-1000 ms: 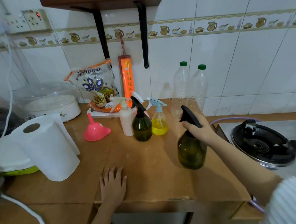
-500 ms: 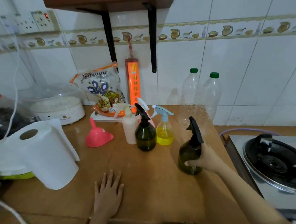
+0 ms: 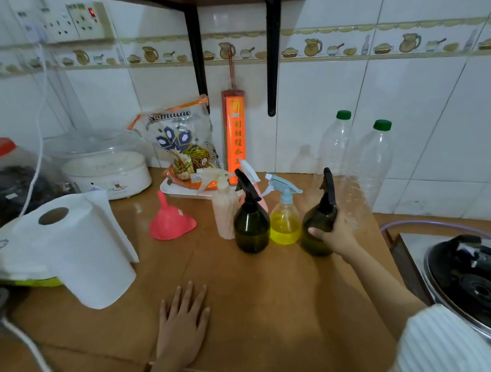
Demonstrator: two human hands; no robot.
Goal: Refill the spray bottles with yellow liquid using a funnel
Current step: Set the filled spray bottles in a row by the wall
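From my head camera, my right hand (image 3: 333, 235) is wrapped around the body of a dark green spray bottle (image 3: 319, 224) with a black trigger head, fingers closed on its right side and thumb across the front. The bottle stands upright at the right end of a row on the brown desk (image 3: 273, 298); whether its base rests fully on the surface I cannot tell. Just to its left stands a clear spray bottle with a blue trigger (image 3: 284, 212), about half full of yellow liquid, and left of that a second dark green spray bottle (image 3: 251, 222) with a black trigger. A pale pinkish spray bottle (image 3: 225, 212) stands at the left end of the row, touching or nearly touching the second green one.

My left hand (image 3: 183, 328) lies flat, palm down and fingers spread, on the desk near its front edge, holding nothing. The pink funnel (image 3: 170, 221) sits mouth down on the desk, spout pointing up, well left of the bottles. A paper towel roll (image 3: 80, 251) stands at the left. Two empty clear plastic bottles with green caps (image 3: 351, 163) stand against the tiled wall behind my right hand, and a gas stove (image 3: 474, 284) is at the far right.
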